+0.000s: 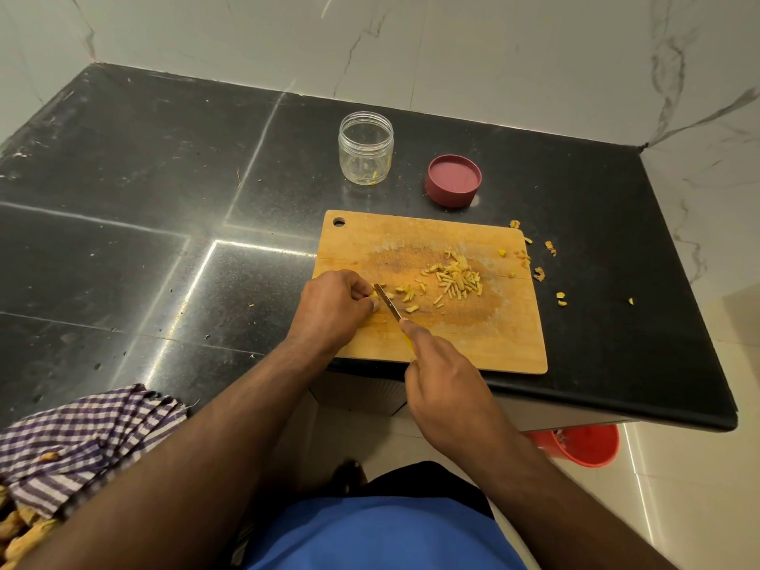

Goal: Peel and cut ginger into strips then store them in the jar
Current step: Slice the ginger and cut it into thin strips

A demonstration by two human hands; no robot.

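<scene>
A wooden cutting board (473, 347) lies at the counter's front edge. A pile of yellow ginger strips (454, 277) sits near its middle. My left hand (333, 308) pinches a small ginger piece (373, 296) against the board's left side. My right hand (442, 378) grips a small knife (388, 303), its blade resting against that piece. Behind the board stands an open clear jar (366, 148) with a few ginger bits at its bottom. Its dark red lid (453, 181) lies upturned to the jar's right.
Ginger peel scraps (538, 273) are scattered on the black counter (164, 178) right of the board. A checked cloth (82, 438) with ginger roots (24, 532) lies at the lower left. A red bucket (584, 444) stands on the floor below the counter's edge.
</scene>
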